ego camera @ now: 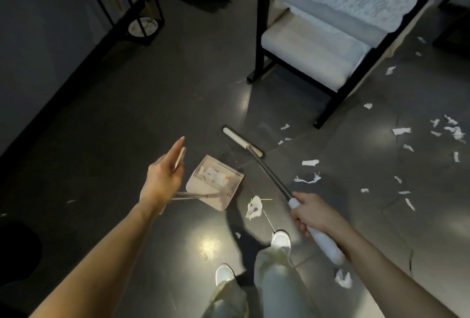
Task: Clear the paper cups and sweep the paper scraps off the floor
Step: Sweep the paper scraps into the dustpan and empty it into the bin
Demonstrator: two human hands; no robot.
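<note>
Dim room, overhead glare patches on the glossy floor (pixel 208 244), soft motion blur, wide-angle bending at edges.

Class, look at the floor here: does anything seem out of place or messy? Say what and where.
Torn white paper scraps litter the dark floor right of the broom, and a crumpled wad lies by the shoes. Some already sit in the dustpan.
</note>
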